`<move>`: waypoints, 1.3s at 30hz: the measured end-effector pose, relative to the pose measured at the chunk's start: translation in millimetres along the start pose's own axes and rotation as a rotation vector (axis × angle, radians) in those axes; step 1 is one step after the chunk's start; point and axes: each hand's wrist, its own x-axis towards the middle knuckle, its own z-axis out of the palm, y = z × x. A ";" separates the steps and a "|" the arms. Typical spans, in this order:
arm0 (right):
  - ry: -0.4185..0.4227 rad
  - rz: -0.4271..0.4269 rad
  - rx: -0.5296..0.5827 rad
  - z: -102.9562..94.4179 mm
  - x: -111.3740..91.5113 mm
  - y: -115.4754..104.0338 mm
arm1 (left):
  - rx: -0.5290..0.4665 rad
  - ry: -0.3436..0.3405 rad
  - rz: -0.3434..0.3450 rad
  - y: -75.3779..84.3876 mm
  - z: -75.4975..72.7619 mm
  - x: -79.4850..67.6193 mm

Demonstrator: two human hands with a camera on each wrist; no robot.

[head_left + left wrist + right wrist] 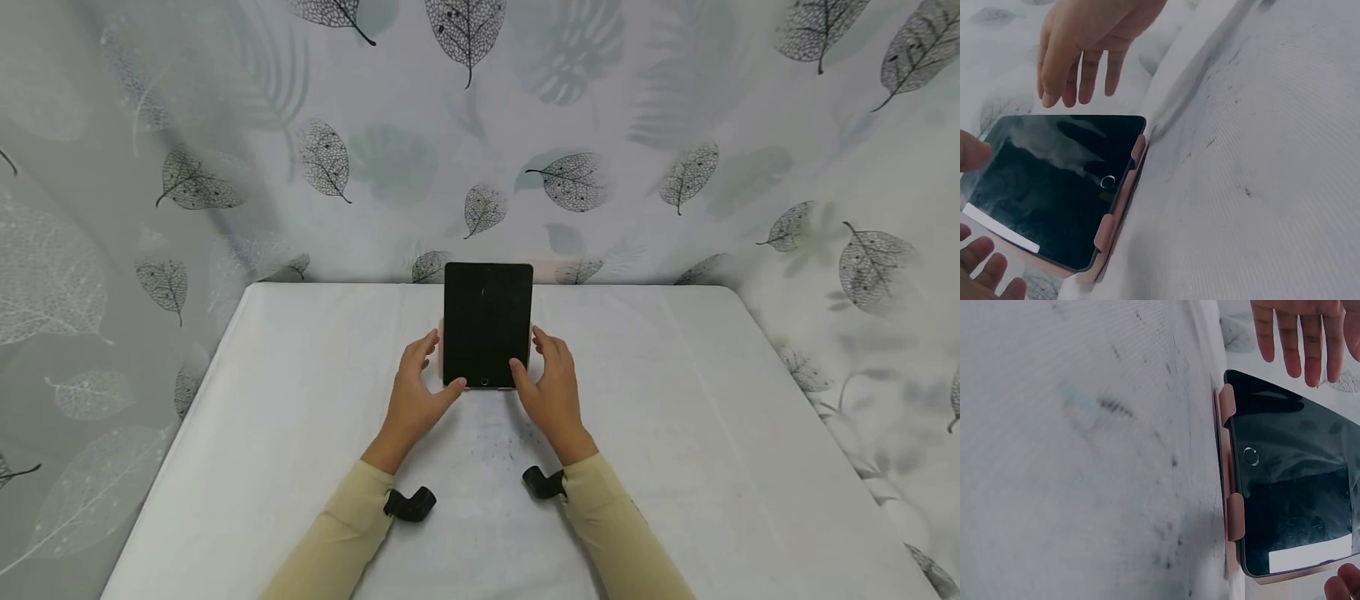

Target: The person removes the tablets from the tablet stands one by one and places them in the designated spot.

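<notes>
A black tablet with a dark screen and a round home button leans on a pink stand. Two small lips of the stand catch its lower edge, seen in both wrist views. My left hand is by the tablet's left side, fingers spread and loosely bent, thumb near the lower left corner. On the other side is my right hand, its thumb overlapping the screen's lower right in the head view. Gaps show between the hands and the tablet in the wrist views; neither hand grips it.
Under the stand is a table with a white cloth, marked with small dark smudges. A leaf-patterned curtain hangs behind and at both sides. Black wrist mounts stick out from the sleeves.
</notes>
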 end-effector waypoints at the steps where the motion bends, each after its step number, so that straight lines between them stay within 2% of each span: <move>1: 0.007 0.002 0.006 1.0 0.6 0.2 | -0.017 0.006 -0.009 -0.2 0.1 0.6; 9: 0.053 0.053 0.100 10.0 6.0 2.9 | -0.063 0.035 -0.097 -2.1 2.3 7.4; 17: 0.032 0.178 0.176 16.2 6.8 2.3 | -0.130 0.042 -0.120 -7.2 11.4 10.7; 23: 0.047 0.228 0.196 18.8 6.7 2.6 | -0.224 0.044 -0.141 -10.8 16.9 10.3; 26: 0.059 0.263 0.215 21.4 5.6 4.1 | -0.232 0.058 -0.158 -12.4 20.1 9.7; 31: 0.088 0.317 0.243 26.4 3.0 6.1 | -0.240 0.119 -0.198 -12.3 23.9 6.7; 39: 0.115 0.320 0.264 30.3 1.7 6.0 | -0.225 0.255 -0.229 -16.5 30.0 5.1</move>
